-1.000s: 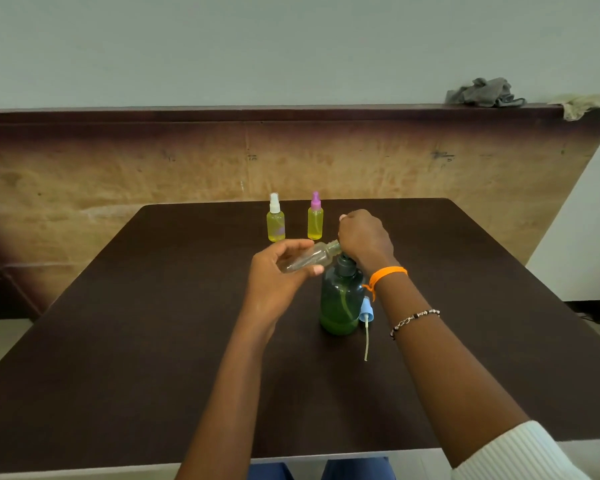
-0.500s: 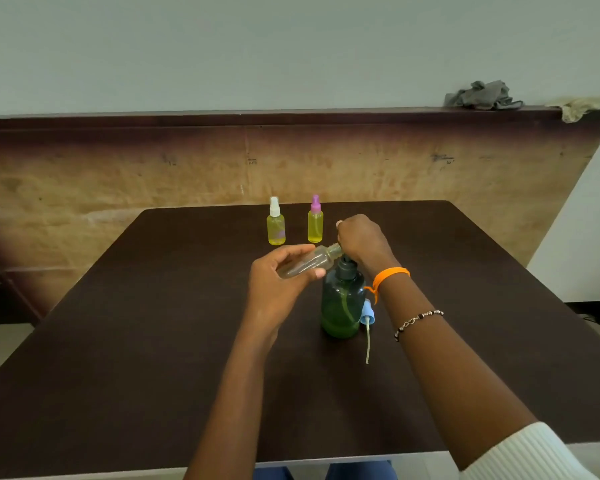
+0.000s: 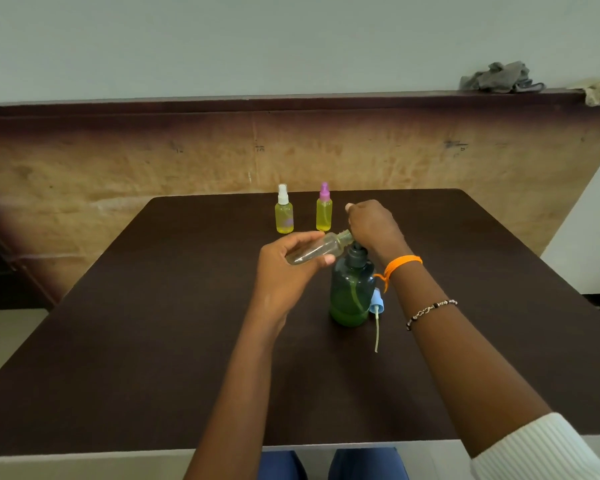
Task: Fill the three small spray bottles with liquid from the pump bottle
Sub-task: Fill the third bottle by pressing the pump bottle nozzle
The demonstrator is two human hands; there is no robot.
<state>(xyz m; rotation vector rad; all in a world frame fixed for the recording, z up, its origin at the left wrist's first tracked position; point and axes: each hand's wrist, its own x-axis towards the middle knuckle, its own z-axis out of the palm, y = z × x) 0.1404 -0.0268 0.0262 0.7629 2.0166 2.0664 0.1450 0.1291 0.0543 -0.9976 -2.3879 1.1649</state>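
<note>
A dark green pump bottle (image 3: 351, 292) stands mid-table with a little green liquid at its bottom. My right hand (image 3: 373, 225) sits on top of its pump head, which is mostly hidden under the hand. My left hand (image 3: 284, 271) holds a clear, uncapped small spray bottle (image 3: 317, 251) tilted on its side, its open neck at the pump's spout. A blue spray cap with a long dip tube (image 3: 376, 311) lies on the table just right of the pump bottle. Two small bottles with yellow liquid stand behind: one with a white cap (image 3: 284, 213), one with a pink cap (image 3: 324, 212).
The dark brown table (image 3: 153, 323) ends close to me at a pale front edge. A brown wall panel rises behind it, with grey cloth (image 3: 499, 77) on its top ledge at the right.
My right hand has lifted slightly on the pump head. The clear bottle stays at the spout in my left hand.
</note>
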